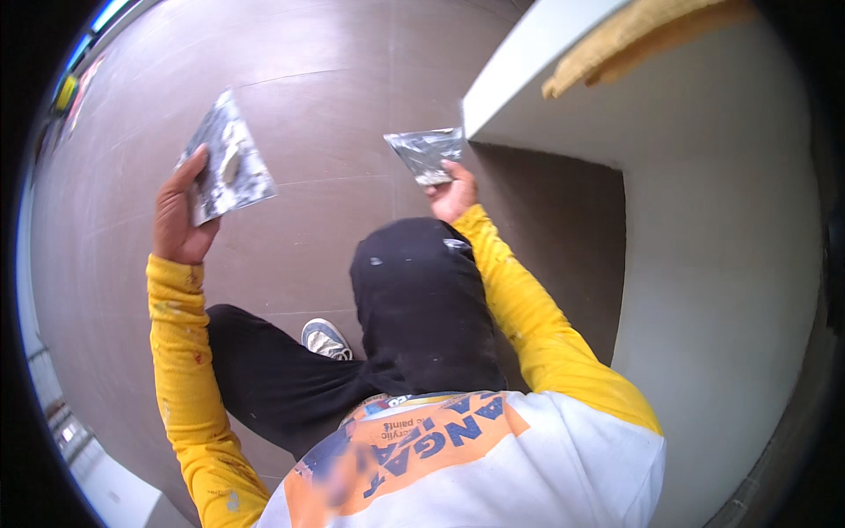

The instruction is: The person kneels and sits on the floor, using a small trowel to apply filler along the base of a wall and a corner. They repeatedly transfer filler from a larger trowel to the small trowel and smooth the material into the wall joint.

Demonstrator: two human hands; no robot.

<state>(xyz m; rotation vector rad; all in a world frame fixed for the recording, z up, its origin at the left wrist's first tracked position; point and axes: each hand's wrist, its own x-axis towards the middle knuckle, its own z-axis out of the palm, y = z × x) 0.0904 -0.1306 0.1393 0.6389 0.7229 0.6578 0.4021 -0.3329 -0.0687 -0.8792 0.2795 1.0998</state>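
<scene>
My left hand [179, 216] is closed on a flat metal scraper blade [253, 179], gripping it by its side and lower edge. A lump of white putty [231, 165] sits on the blade's face, with white smears around it. In my right hand [455, 195] is a trapezoid metal putty knife [427, 153], its wide edge pointing away from me. White putty also marks this blade near my fingers. The knife is beside the corner edge of a white wall [495, 92]; I cannot tell whether they touch.
Brown-grey tiled floor [299, 224] spreads ahead and left. On the right, a pale wall face [713, 255] meets a darker recessed floor patch [554, 229]. A rough tan piece [638, 44] juts in at the top right. My bent knee [418, 273] and shoe [326, 340] are below.
</scene>
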